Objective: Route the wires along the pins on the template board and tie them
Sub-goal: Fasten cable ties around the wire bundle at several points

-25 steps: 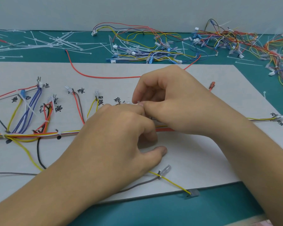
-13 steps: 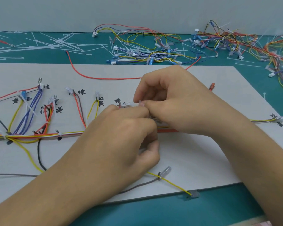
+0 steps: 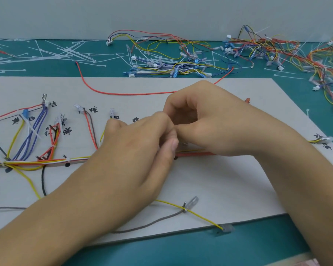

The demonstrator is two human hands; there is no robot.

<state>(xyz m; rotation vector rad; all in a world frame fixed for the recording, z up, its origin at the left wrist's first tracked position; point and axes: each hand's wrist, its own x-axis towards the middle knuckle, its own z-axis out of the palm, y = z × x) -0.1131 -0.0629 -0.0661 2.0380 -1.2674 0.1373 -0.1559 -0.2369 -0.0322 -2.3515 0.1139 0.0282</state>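
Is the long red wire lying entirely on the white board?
No, the long red wire runs off the template board's far edge onto the green mat.

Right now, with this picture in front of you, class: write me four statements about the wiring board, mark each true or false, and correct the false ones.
1. The left hand and right hand meet over the wire bundle near the middle of the template board. True.
2. The loose white cable ties lie on the board's near edge. False: they lie on the teal mat beyond the board, at far left.
3. A long red wire loops across the far part of the board. True.
4. The yellow wire at the near edge ends in a blue terminal. False: it ends in a clear sleeve overhanging the board's edge.
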